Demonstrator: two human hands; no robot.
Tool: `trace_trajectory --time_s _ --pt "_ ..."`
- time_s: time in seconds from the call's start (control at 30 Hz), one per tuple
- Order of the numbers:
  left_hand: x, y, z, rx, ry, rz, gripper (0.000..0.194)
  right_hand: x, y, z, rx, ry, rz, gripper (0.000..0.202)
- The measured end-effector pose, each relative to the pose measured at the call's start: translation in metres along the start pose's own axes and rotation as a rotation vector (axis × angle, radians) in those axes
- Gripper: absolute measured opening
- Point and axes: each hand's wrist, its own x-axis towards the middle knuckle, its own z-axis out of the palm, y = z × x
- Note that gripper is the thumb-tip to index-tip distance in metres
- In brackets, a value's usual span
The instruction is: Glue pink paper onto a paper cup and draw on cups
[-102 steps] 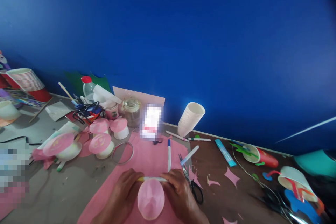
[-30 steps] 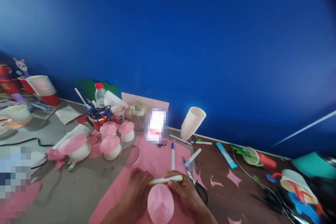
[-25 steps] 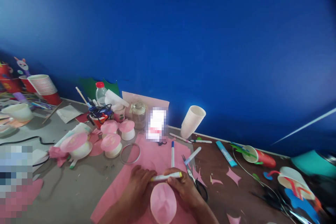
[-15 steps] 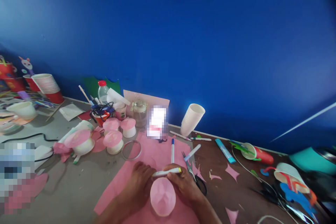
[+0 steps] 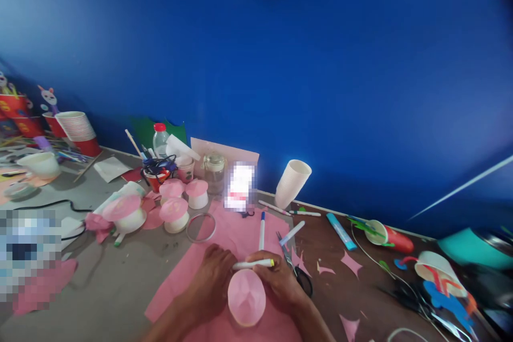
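Note:
A white marker point(image 5: 252, 264) with a yellow end lies level between my two hands. My right hand point(image 5: 274, 278) is closed around its yellow end. The fingers of my left hand point(image 5: 216, 272) are curled in at its other end, gripping it there; the tip is hidden. Just below the marker, between my wrists, sits a round pink paper disc point(image 5: 246, 297) with soft creases and a pale rim; whatever is under it is mostly hidden. Beneath both hands spreads a large pink paper sheet point(image 5: 168, 299).
Pink-topped white cup pieces point(image 5: 174, 214) and a metal ring point(image 5: 200, 228) are on the left. Scissors point(image 5: 294, 272), a blue-capped marker point(image 5: 262, 230) and pink scraps point(image 5: 351, 263) lie to the right. A stack of white cups point(image 5: 292, 184) leans near the blue wall point(image 5: 256, 75), beside a blurred bright screen point(image 5: 239, 187).
The view has tilted up slightly, showing more of the yellow claw clip on the wall. Both hands keep the same hold on the marker, and the pink disc stays below it.

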Motion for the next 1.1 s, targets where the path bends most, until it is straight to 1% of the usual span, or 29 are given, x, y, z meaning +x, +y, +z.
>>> trace_trajectory --time_s 0.23,0.37,0.47,0.63,0.73,0.8,0.83,0.9,0.93,0.97,1.0,1.03,1.07,1.1 --pt "-0.002 0.001 0.0 -0.042 -0.01 -0.031 0.019 -0.003 0.007 0.0 0.05 -0.059 0.058 0.042" --pt "0.0 0.002 -0.001 -0.028 -0.012 -0.038 0.014 -0.003 0.008 0.004 0.05 -0.078 0.045 0.035" --pt "0.003 0.004 -0.006 -0.01 -0.008 -0.039 0.011 -0.004 0.004 0.009 -0.034 -0.089 -0.013 0.029" --pt "0.008 0.008 -0.014 -0.013 -0.027 -0.067 0.018 -0.004 -0.008 0.009 -0.148 -0.145 -0.179 0.03" --pt "0.009 0.011 -0.013 -0.024 -0.049 -0.09 0.017 -0.002 -0.01 0.009 -0.217 -0.168 -0.236 0.031" --pt "0.009 0.011 -0.01 -0.032 -0.036 -0.09 0.018 -0.002 -0.01 0.011 -0.256 -0.176 -0.256 0.032" --pt "0.008 0.009 -0.008 -0.041 -0.018 -0.082 0.018 -0.002 -0.01 0.011 -0.268 -0.184 -0.262 0.031" --pt "0.007 -0.001 -0.007 -0.074 0.063 -0.079 0.018 -0.003 -0.01 0.007 -0.255 -0.195 -0.279 0.029" --pt "0.007 -0.009 -0.008 -0.101 0.114 -0.081 0.018 -0.004 -0.011 0.003 -0.232 -0.182 -0.292 0.028" --pt "0.007 -0.017 -0.01 -0.117 0.207 -0.126 0.021 -0.004 -0.013 -0.004 -0.201 -0.154 -0.306 0.027" --pt "0.006 -0.026 -0.013 -0.114 0.252 -0.151 0.023 -0.004 -0.014 -0.011 -0.162 -0.092 -0.332 0.027" --pt "0.006 -0.034 -0.016 -0.114 0.289 -0.176 0.023 -0.004 -0.015 -0.019 -0.144 0.005 -0.353 0.027" --pt "0.006 -0.039 -0.019 -0.128 0.358 -0.188 0.023 -0.003 -0.015 -0.027 -0.119 0.101 -0.375 0.027" --pt "0.007 -0.042 -0.021 -0.138 0.421 -0.169 0.023 -0.002 -0.015 -0.033 -0.088 0.161 -0.391 0.026"
